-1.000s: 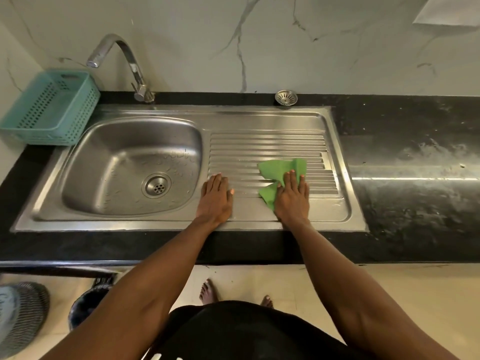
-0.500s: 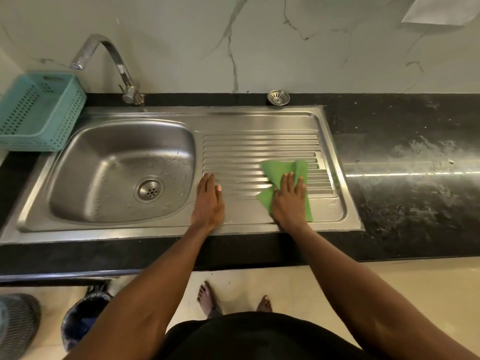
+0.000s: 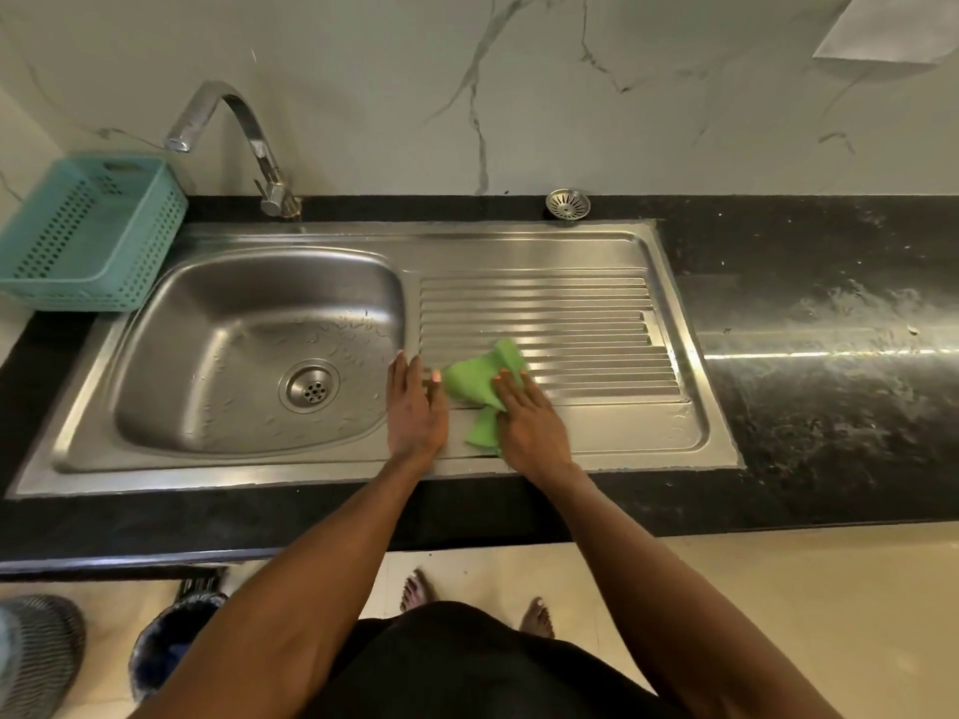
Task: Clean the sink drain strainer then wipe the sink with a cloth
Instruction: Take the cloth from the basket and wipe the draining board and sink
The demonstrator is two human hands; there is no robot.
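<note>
Slid left since a second ago: right hand (image 3: 529,422) and cloth (image 3: 480,389), from mid drainboard (image 3: 571,313) to just beside left hand (image 3: 415,412); cloth more bunched now, was flatter before. Right hand open, palm flat, pressing cloth to ribs, no real grip. Left hand open, flat on steel between basin (image 3: 249,355) and drainboard, thumb near or touching cloth edge, can't tell which. Strainer (image 3: 567,205) out of drain, sitting on counter (image 3: 830,407) behind sink, well apart from hands; drain (image 3: 310,389) open. Risks: cloth slipping out from under flat palm on wet ribs; bunched cloth skipping grooves, leaving streaks; next stroke colliding with left hand; basin droplets unwiped; strainer forgotten on counter
</note>
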